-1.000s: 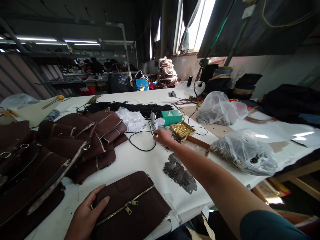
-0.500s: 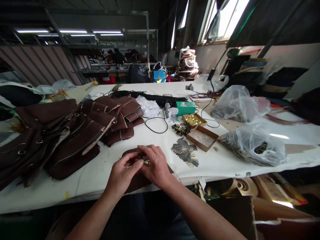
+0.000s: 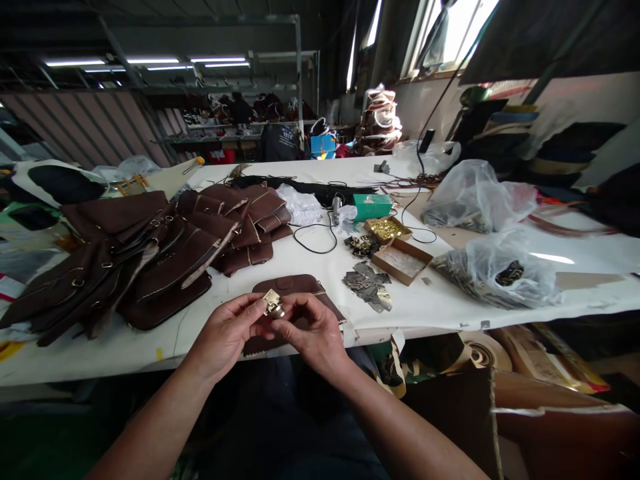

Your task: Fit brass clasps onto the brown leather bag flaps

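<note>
Between my two hands is a small gold metal bag clasp (image 3: pixel 273 305), raised above a brown leather piece (image 3: pixel 285 285). My left hand (image 3: pixel 227 331) pinches its plate with thumb and forefinger. From the other side, my right hand (image 3: pixel 317 333) grips its lower part, the fingers curled and the thumb beneath. The leather piece lies flat near the table's front edge, with a zipper along its right side. Its near part is partly covered by my hands.
Brown leather bags (image 3: pixel 170 260) are heaped at left. At right lie flat metal plates (image 3: pixel 367 285), a cardboard box of gold parts (image 3: pixel 387 229), another shallow box (image 3: pixel 403 260) and plastic bags (image 3: pixel 500 270). A black cable (image 3: pixel 315 251) loops behind.
Both hands have lifted off the leather piece, and the gold clasp now shows between them. More of the leather and its zipper is uncovered. The view has shifted slightly.
</note>
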Action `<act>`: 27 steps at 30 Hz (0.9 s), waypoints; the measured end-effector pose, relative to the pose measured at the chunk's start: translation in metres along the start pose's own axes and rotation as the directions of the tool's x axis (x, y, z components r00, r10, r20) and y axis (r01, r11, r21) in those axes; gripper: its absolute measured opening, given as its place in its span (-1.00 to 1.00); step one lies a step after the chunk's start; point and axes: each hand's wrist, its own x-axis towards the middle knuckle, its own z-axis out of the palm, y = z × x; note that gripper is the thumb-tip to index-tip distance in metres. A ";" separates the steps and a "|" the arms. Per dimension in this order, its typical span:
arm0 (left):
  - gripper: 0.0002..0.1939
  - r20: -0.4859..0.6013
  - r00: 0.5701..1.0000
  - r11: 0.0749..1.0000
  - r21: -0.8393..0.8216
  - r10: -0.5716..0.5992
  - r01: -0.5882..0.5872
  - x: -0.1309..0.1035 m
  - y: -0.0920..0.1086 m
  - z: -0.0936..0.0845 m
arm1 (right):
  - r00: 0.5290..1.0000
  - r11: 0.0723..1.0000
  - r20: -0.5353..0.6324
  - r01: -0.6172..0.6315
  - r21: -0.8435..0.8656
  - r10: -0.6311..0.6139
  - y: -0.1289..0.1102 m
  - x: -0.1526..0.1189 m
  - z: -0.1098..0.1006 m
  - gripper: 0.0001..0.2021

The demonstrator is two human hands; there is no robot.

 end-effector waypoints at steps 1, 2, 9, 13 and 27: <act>-0.62 0.001 1.000 1.000 -0.003 -0.004 0.004 0.000 0.000 0.000 | 1.000 0.999 0.002 -0.029 0.033 0.029 -0.001 -0.001 0.002 -0.74; -0.62 -0.005 1.000 1.000 -0.003 -0.005 0.005 0.001 0.000 0.000 | 0.999 0.997 0.002 -0.051 0.056 0.051 -0.001 -0.003 0.003 -0.75; -0.58 -0.029 1.000 0.999 0.038 -0.006 0.007 0.002 0.000 0.002 | 0.989 0.975 0.002 -0.146 0.166 0.148 0.000 -0.005 0.008 -0.71; -0.60 -0.030 1.000 0.998 0.061 0.001 0.001 0.002 0.002 0.003 | 0.987 0.968 0.006 -0.160 0.194 0.162 0.001 -0.005 0.008 -0.74; -0.61 -0.009 1.000 0.994 0.109 -0.020 0.021 0.008 -0.004 -0.002 | 0.992 0.977 -0.020 -0.120 0.177 0.126 0.003 -0.006 0.008 -0.77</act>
